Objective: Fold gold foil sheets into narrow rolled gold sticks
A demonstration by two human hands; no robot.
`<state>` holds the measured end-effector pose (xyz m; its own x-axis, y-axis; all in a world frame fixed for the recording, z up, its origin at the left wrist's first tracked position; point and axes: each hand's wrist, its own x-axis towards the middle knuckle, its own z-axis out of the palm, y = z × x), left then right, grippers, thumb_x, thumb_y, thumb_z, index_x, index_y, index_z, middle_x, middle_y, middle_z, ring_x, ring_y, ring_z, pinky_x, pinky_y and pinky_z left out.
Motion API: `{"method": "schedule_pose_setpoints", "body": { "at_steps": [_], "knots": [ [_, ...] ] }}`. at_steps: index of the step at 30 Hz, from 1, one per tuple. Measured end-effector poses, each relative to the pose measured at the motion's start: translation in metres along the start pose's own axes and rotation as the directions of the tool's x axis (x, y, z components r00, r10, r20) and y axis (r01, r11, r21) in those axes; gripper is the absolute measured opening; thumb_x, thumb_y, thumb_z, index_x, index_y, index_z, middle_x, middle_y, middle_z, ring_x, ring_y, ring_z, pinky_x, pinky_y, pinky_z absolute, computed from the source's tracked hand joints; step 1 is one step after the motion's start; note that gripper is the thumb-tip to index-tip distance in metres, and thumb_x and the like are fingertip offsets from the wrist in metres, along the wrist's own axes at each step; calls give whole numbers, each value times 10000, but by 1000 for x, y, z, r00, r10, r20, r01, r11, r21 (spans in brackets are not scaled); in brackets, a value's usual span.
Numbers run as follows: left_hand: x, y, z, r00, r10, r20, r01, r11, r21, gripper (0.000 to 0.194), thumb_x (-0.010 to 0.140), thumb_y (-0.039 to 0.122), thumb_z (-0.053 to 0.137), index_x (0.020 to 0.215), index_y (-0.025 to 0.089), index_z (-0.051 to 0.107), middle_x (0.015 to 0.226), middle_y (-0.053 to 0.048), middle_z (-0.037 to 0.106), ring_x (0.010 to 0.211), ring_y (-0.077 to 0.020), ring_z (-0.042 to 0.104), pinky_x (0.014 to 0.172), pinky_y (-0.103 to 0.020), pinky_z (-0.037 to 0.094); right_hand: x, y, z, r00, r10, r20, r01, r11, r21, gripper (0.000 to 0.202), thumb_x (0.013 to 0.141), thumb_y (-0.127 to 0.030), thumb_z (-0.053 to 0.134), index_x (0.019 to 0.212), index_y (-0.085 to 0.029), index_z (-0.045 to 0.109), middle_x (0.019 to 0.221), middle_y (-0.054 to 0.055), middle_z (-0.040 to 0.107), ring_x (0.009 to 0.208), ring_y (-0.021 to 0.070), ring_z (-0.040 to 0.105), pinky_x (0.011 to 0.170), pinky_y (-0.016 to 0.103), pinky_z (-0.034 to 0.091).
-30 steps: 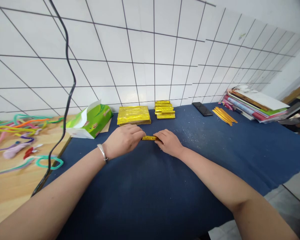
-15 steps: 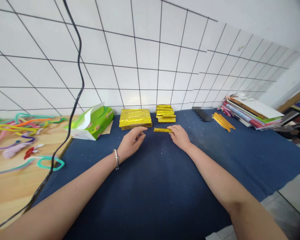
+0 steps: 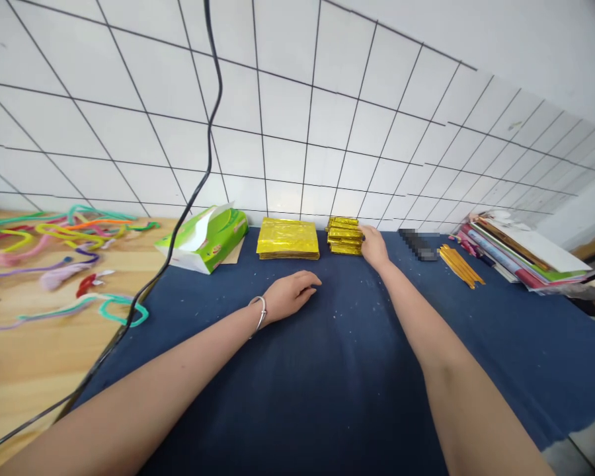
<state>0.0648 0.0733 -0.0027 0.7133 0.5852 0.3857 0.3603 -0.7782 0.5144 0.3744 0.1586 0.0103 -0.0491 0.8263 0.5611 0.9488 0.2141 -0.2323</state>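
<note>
My left hand (image 3: 291,295) rests on the dark blue cloth (image 3: 287,383) with its fingers apart and nothing in it. Just behind it, against the tiled wall, lies a stack of flat gold foil sheets (image 3: 287,238). To the right of that stack is a pile of narrow folded gold strips (image 3: 344,236). My right hand (image 3: 373,246) is at the right end of this pile, its fingers closed round the end of a strip. Some fingertips are hidden behind the strips.
A green tissue pack (image 3: 211,239) stands left of the foil stack. Colourful pipe cleaners (image 3: 74,231) lie on the wooden table, crossed by a hanging black cable (image 3: 209,132). Orange strips (image 3: 460,266) and stacked books (image 3: 520,254) are at the right.
My right hand has carried a folded gold strip from the cloth back to the pile of strips. My left hand is a little lower relative to the foil stack. The view has shifted right to left.
</note>
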Motion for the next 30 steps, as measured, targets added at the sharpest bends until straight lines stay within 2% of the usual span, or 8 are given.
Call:
{"method": "schedule_pose_setpoints", "body": {
  "at_steps": [6, 11, 20, 26, 30],
  "knots": [
    [0, -3, 2, 1000, 24, 15, -24, 1000, 19, 239, 884, 221, 422, 1046, 210, 597, 1057, -34, 632, 1002, -151, 581, 914, -303, 460, -20, 8, -6, 997, 57, -45, -59, 998, -34, 490, 729, -31, 361, 1131, -167, 605, 1152, 100, 596, 1051, 251, 479, 941, 415, 354],
    [0, -4, 3, 1000, 24, 20, -25, 999, 25, 234, 883, 232, 422, 1009, 214, 619, 1021, -26, 647, 971, -146, 591, 894, -288, 464, -29, -6, -12, 997, 30, -71, -32, 999, -33, 396, 803, -106, 375, 1098, -188, 626, 1142, 93, 599, 1072, 245, 462, 951, 409, 335],
    [1, -3, 2, 1000, 18, 5, -18, 1000, 18, 242, 884, 235, 419, 991, 209, 634, 984, -31, 657, 944, -146, 599, 885, -278, 459, -27, -56, 3, 995, -78, -66, 79, 997, 14, 258, 872, -232, 437, 988, -208, 666, 1065, 81, 628, 1034, 229, 490, 913, 398, 351],
    [1, -2, 2, 1000, 11, -8, -11, 1000, 6, 241, 879, 235, 429, 989, 215, 642, 986, -29, 663, 936, -152, 603, 871, -268, 460, -16, -101, 18, 985, -168, -43, 171, 980, 100, 268, 902, -271, 409, 1019, -207, 642, 1049, 62, 637, 1017, 197, 520, 945, 366, 347],
    [1, -1, 1, 1000, 1, -17, -1, 1000, 2, 248, 878, 226, 425, 988, 215, 646, 982, -27, 671, 929, -153, 611, 870, -259, 459, -2, -129, 27, 973, -231, 0, 229, 963, 145, 265, 871, -316, 486, 1076, -208, 614, 1098, 58, 625, 1048, 201, 507, 961, 366, 339]
  ]
}}
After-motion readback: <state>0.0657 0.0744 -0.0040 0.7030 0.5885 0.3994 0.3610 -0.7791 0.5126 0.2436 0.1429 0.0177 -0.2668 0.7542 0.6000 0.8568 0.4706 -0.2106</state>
